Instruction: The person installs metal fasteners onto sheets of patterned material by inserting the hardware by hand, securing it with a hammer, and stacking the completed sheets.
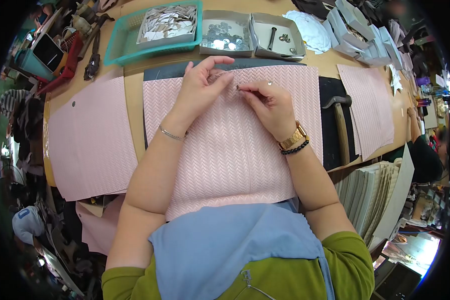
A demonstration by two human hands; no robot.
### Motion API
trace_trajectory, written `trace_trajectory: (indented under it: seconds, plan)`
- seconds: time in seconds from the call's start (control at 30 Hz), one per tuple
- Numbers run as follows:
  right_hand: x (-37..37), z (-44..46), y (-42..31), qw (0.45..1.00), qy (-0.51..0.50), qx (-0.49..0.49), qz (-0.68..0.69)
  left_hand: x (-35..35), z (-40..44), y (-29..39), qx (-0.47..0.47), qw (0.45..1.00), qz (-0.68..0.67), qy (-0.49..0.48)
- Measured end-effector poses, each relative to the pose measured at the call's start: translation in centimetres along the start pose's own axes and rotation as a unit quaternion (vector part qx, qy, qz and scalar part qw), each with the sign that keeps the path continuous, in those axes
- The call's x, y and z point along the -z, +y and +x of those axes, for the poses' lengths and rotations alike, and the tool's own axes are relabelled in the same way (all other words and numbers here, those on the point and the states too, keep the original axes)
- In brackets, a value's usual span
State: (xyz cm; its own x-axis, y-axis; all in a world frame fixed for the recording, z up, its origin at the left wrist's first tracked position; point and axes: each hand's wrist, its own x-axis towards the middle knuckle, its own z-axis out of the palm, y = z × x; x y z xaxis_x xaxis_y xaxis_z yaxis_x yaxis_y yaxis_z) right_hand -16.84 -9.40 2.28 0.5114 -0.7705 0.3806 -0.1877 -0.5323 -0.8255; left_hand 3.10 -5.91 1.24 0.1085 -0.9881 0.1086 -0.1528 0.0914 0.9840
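Observation:
A pink woven-textured panel (210, 165) lies in front of me, with a fine line running down its middle. My left hand (202, 87) rests over its far edge, index finger and thumb stretched out and apart, the other fingers curled and partly hidden. Close beside it, my right hand (272, 102) pinches a small dark metal piece (238, 87) at the panel near its centre line. The piece is too small to tell its exact kind. A dark board (170, 72) shows under the panel's far edge.
A hammer (342, 125) lies on a black mat to the right. Farther back are a teal basket (120, 42) of small pale pieces, a box of metal discs (225, 35) and a box with a punch (272, 38). Pink panels (92, 135) lie left, more (367, 105) right.

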Motion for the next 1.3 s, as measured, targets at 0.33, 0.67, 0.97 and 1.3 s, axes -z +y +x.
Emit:
trace_trajectory:
  seconds: [0.33,0.67,0.97,1.3]
  plan:
    - [0.0,0.7,0.3,0.995,0.001,0.077,-0.064,0.0,-0.5,1.0,-0.017,0.992,0.121,0.003]
    - [0.1,0.7,0.2,1.000,0.012,0.015,0.001,0.1,-0.7,1.6,-0.064,0.983,0.172,-0.011]
    - [0.7,2.3,-1.8,0.933,0.086,0.162,-0.308,-0.1,-0.9,1.1,-0.100,0.978,0.181,-0.006]
    - [1.7,2.0,1.0,0.951,-0.022,0.147,-0.271,-0.1,-1.0,1.5,-0.173,0.940,0.294,0.026]
